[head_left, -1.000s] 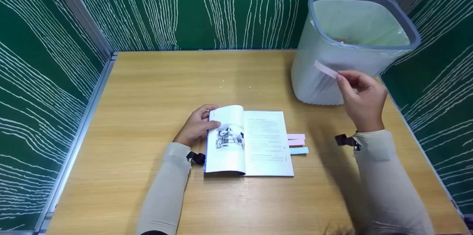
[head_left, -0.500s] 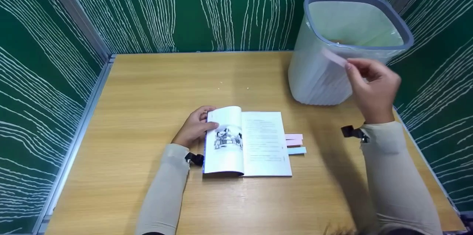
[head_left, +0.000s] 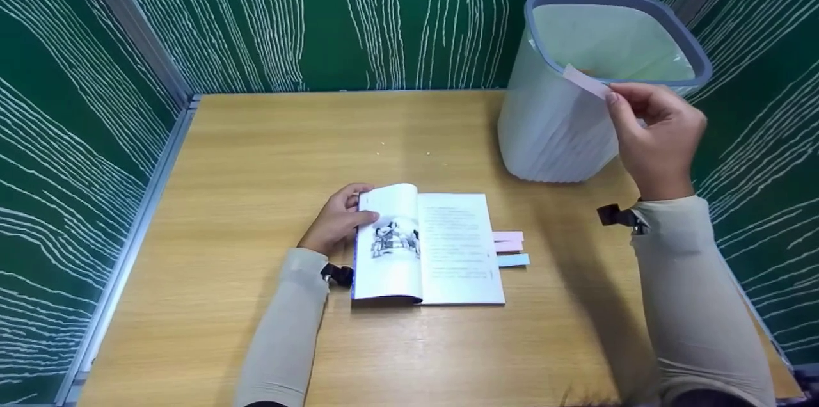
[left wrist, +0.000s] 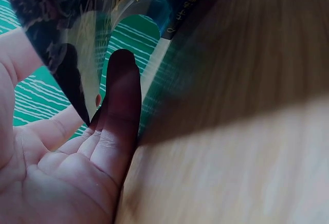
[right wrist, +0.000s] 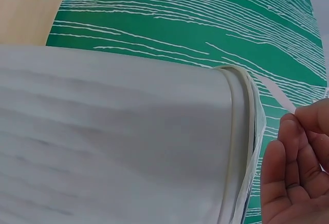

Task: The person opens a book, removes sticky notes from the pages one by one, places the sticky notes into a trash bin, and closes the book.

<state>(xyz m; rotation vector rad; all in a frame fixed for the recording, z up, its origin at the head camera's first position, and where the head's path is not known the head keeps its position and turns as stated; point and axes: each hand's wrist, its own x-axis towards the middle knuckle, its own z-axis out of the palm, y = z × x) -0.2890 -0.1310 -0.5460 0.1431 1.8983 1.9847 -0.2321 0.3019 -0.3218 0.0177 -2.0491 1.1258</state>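
An open book lies on the wooden table, a black-and-white drawing on its left page and printed text on the right. My left hand grips the book's left edge, thumb on the page and fingers behind the cover; the left wrist view shows the dark cover raised off the table. Between thumb and forefinger my right hand pinches a pale pink paper strip at the near rim of the trash bin. Pink sticky tabs and a blue sticky tab stick out from the book's right side.
The white bin, with its grey rim and a pale liner, stands at the table's back right; something brownish lies inside. Tiny white specks are scattered behind the book. Green panels with white lines enclose the table at the back and sides.
My right hand has moved up and away, carrying the pink paper strip from in front of the bin's side to its rim. The left hand keeps its hold on the book.
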